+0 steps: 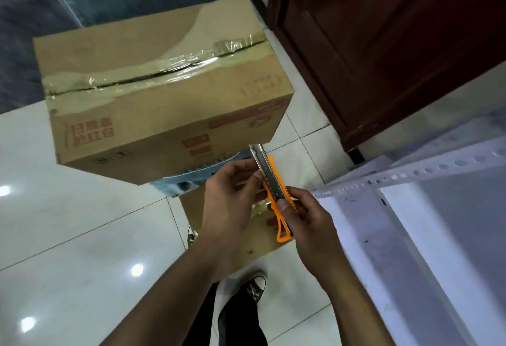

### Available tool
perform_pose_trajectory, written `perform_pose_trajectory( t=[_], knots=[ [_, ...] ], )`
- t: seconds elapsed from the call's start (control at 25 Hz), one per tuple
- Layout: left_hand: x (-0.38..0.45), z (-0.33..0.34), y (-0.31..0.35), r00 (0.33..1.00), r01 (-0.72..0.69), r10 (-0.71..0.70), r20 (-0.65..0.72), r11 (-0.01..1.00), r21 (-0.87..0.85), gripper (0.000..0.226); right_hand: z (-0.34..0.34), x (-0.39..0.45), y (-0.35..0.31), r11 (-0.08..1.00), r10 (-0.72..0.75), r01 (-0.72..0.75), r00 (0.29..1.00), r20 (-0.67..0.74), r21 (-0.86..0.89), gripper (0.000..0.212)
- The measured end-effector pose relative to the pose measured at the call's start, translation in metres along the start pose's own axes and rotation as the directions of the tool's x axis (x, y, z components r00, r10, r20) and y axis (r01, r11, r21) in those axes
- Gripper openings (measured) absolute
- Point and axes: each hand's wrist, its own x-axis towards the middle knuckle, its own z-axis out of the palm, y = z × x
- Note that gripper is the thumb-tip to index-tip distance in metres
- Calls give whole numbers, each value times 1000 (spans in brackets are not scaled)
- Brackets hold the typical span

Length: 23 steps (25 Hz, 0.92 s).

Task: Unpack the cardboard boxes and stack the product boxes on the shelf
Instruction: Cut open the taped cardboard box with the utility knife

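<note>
So the shelf [410, 173] is sitting off to the right, white metal with perforated rails, and nothing is showing on the part in view. The big cardboard box [164, 94] is sitting ahead of the person, perched on something bluish-grey underneath that I can't make out, with another flat piece of cardboard [260, 239] lying lower down behind the hands. The box is still closed: clear tape [164, 70] is running along the top seam, wrinkled and glossy, and the flaps are gaping a little along the dark line without actually being open. What's inside is hidden, so the product boxes aren't showing yet. My guess is it's stiff corrugated board and fairly hefty when full, so I'd be grabbing it under the bottom edges or by the corners instead of by the taped flaps, and that tape is looking slick enough that fingers would slide on it. The left hand [232, 203] is curling around the front part of the orange utility knife [273, 195], fingers pinching near the metal blade housing, while the right hand [309, 217] is gripping the handle end with the thumb pressing on the slider. The knife is light and rigid, the blade is the risky bit, so it's worth cutting shallow along the seam to avoid slicing whatever's packed just under it.
</note>
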Motion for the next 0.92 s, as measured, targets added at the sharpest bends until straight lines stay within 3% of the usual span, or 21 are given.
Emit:
perform_pose_trajectory(
  t=[0.36, 0.68, 0.92],
  knots=[
    [33, -44, 38, 994, -19, 14, 109, 999, 41, 13, 34, 30, -23, 998, -32, 40, 988, 149, -50, 22],
    [55, -77, 61, 999, -18, 20, 44, 999, -45, 14, 75, 65, -50, 997, -66, 70, 983, 170, -21, 16],
    [73, -106, 78, 1000, -5, 2, -23, 991, -133, 14, 108, 91, -70, 996, -63, 71, 986, 154, -51, 27]
  ],
)
